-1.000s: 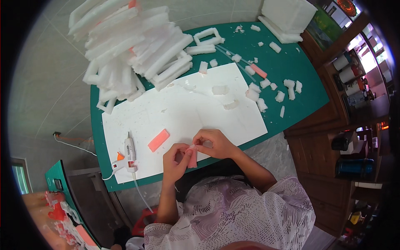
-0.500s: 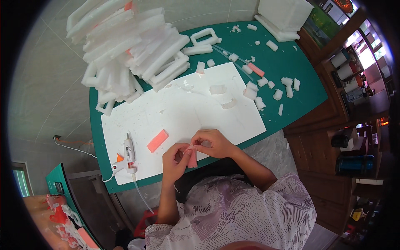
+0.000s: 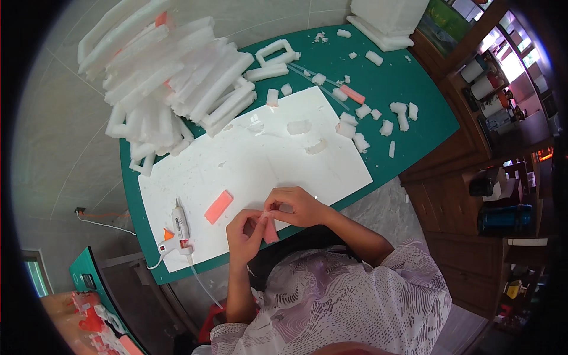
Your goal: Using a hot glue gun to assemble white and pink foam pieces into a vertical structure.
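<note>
Both my hands meet at the near edge of a white board [image 3: 254,154] on a green table. Between them is a small pink foam piece [image 3: 271,231], its lower end hanging below my fingers. My left hand [image 3: 244,234] grips the piece from the left with thumb and fingers. From the right, my right hand [image 3: 293,206] pinches its upper end; the fingertips hide what is there. A pink foam block [image 3: 219,206] lies on the board left of my hands. Farther left rests a white glue gun [image 3: 180,234] with a clear glue stick trailing from its back.
A tall heap of white foam strips and frames [image 3: 177,77] stands at the back left. White foam scraps [image 3: 347,124], a pink strip [image 3: 352,94] and clear glue sticks [image 3: 319,87] lie at the right. White foam sheets [image 3: 387,26] stand at the far corner.
The view has shifted slightly, so the table and its things sit a little farther left. My hands stay together on the pink foam piece, with its lower end tilted slightly more to the right.
</note>
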Demonstrator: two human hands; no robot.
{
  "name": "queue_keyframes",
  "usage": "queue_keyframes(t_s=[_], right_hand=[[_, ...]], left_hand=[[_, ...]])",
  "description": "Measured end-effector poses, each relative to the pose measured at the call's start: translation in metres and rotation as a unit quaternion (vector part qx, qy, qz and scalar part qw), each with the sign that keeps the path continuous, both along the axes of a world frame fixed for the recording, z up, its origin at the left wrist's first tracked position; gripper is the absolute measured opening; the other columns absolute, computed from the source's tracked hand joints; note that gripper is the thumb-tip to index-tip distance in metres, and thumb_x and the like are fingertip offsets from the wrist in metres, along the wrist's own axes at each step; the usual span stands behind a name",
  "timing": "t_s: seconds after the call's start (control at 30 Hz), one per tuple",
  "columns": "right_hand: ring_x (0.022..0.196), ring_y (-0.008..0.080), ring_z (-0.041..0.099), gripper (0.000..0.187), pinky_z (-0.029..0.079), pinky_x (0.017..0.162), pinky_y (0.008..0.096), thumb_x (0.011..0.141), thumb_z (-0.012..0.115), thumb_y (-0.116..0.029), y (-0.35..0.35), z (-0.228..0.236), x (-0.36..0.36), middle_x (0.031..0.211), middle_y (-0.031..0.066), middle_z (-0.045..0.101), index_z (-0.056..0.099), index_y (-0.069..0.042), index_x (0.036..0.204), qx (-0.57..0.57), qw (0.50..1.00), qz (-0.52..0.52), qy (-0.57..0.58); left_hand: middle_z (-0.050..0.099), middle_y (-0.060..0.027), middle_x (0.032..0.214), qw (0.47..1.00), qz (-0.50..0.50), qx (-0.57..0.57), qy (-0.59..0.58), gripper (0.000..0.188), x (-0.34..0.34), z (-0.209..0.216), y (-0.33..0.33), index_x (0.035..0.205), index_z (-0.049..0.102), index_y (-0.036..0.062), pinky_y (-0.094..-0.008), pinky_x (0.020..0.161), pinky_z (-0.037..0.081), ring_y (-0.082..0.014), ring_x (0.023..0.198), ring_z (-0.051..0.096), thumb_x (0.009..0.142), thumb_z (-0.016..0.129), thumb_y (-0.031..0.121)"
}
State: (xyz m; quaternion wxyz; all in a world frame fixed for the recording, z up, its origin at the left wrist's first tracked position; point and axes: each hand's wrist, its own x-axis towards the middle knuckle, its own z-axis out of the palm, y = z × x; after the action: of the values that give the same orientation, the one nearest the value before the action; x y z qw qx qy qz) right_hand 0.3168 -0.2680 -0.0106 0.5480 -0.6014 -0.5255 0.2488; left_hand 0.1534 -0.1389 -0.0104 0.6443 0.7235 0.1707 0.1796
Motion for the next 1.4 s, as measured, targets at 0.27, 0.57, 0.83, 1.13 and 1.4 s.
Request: queue_keyframes(t_s=[0.27,0.57,0.83,1.13,1.4], right_hand=[[0.080,0.0224,0.064,0.010,0.050,0.074,0.0332,0.086,0.070,-0.008,0.000,-0.001,0.000,0.087,0.0073,0.066,0.065,-0.003,0.093,0.004,1.000,0.004,-0.003],[0.078,0.0204,0.064,0.009,0.051,0.073,0.0314,0.088,0.069,-0.007,-0.001,-0.002,0.002,0.086,0.0090,0.065,0.064,-0.001,0.092,0.003,0.999,0.025,0.041],[0.079,0.0221,0.064,0.009,0.051,0.073,0.0322,0.088,0.070,-0.007,-0.002,-0.003,0.004,0.087,0.0093,0.065,0.066,-0.001,0.093,-0.009,0.999,0.027,0.033],[0.076,0.0251,0.063,0.011,0.049,0.068,0.0340,0.089,0.068,-0.013,0.000,-0.004,0.002,0.086,0.0101,0.066,0.065,-0.002,0.093,0.001,1.000,0.012,0.022],[0.077,0.0173,0.067,0.012,0.054,0.073,0.0292,0.090,0.072,-0.012,-0.001,0.005,0.002,0.087,0.0086,0.069,0.068,0.000,0.093,-0.016,0.998,0.030,0.055]], left_hand=[[0.064,0.0001,0.081,1.000,0.017,0.014,0.002,0.005,0.000,-0.002,-0.001,0.098,0.065,-0.0033,-0.0193,0.062,0.042,-0.0042,0.071,0.056,0.095,0.066,0.001],[0.064,-0.0013,0.081,1.000,0.021,0.012,0.007,0.007,0.004,0.004,-0.005,0.101,0.066,-0.0024,-0.0193,0.059,0.042,-0.0043,0.068,0.054,0.093,0.065,-0.002],[0.064,-0.0018,0.082,1.000,0.003,0.006,0.009,0.008,0.003,0.005,-0.003,0.102,0.066,-0.0031,-0.0195,0.058,0.042,-0.0046,0.067,0.054,0.094,0.064,-0.002],[0.065,-0.0026,0.083,1.000,0.004,0.013,0.004,0.008,0.001,0.001,-0.001,0.102,0.066,-0.0032,-0.0196,0.058,0.041,-0.0046,0.067,0.053,0.094,0.065,-0.001],[0.065,-0.0026,0.083,1.000,0.009,0.004,0.000,0.007,0.001,0.001,-0.001,0.100,0.066,-0.0029,-0.0201,0.060,0.042,-0.0050,0.068,0.054,0.093,0.066,0.000]])
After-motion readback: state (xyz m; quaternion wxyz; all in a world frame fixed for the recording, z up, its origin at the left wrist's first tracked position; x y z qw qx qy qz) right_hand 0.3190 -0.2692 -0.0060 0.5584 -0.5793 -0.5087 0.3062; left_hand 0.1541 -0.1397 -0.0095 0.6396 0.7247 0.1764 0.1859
